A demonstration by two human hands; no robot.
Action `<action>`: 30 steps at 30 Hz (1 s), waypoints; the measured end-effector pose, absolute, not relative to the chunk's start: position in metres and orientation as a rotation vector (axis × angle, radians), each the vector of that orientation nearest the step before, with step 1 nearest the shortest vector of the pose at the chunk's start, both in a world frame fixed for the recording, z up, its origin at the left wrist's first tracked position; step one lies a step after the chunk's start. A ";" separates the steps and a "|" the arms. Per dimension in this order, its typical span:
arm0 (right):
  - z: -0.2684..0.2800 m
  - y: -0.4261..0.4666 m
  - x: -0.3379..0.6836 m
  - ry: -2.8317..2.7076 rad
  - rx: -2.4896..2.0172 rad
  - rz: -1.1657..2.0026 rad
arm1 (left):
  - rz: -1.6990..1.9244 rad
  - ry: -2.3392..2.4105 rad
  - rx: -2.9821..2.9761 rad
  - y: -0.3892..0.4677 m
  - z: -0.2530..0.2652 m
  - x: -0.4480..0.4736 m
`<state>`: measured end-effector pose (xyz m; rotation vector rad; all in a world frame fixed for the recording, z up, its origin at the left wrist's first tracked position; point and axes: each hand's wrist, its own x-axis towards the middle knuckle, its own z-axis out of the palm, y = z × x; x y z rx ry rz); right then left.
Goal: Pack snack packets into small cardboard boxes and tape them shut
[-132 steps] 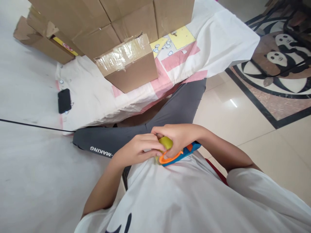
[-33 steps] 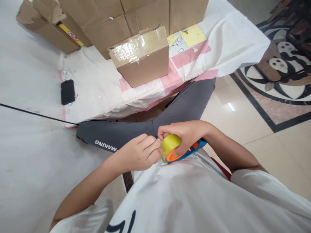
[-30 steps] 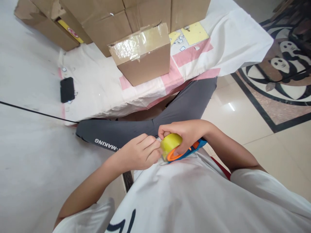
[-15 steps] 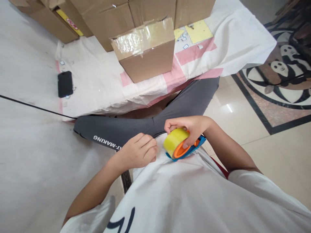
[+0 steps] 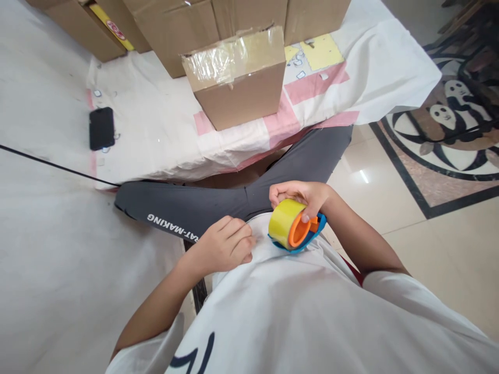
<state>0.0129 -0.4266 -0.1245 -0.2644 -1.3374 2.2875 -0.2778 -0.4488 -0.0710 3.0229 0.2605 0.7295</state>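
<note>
My right hand (image 5: 302,195) grips a tape dispenser (image 5: 320,224) with a blue frame and an orange hub, carrying a wide roll of yellow packing tape (image 5: 281,222). The dispenser is held in front of my white shirt, over my lap. To its left, my left hand (image 5: 230,241) is closed with the fingers curled in, a short gap from the roll. What its fingertips may pinch is hidden. Beyond my knees, a cardboard box (image 5: 241,93) stands on the table, shiny clear tape along its upper side.
More cardboard boxes (image 5: 179,31) stand behind it on the cloth-covered table (image 5: 144,135). A black phone (image 5: 102,129) lies near the table's left end, by a white wall (image 5: 42,234). Yellow paper pieces (image 5: 323,52) lie at the right. My legs (image 5: 218,200) are spread at the table edge.
The tape roll and my right hand have shifted slightly up and right, and the roll has turned a little. My left hand stays nearly in place, still closed. The view has moved slightly.
</note>
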 end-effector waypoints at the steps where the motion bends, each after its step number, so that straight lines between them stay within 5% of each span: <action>1: -0.125 -0.426 0.013 -1.331 -0.255 2.276 | 0.737 0.261 3.012 -0.450 -0.072 -0.278; 30: -0.136 -0.425 0.010 -1.044 -0.107 2.315 | 0.799 0.349 2.860 -0.480 -0.077 -0.278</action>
